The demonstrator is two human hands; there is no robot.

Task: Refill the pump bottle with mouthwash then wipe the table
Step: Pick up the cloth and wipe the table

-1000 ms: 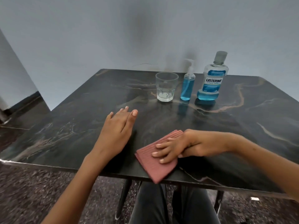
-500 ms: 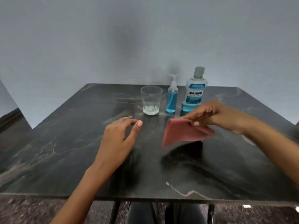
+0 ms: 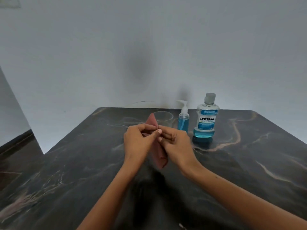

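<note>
Standing along the far edge of the dark marble-patterned table [image 3: 249, 163] are a clear drinking glass [image 3: 166, 116], a small pump bottle of blue liquid [image 3: 183, 119] and a clear mouthwash bottle [image 3: 206, 117] labelled "LISTERINE COOL MINT". Both hands, left hand [image 3: 139, 141] and right hand [image 3: 176, 143], pinch a folded pink cloth [image 3: 160, 156] above the table, partly hiding the glass.

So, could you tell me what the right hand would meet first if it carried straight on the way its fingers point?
The right hand points left, so it would meet the left hand almost at once; both pinch the pink cloth between them.
</note>
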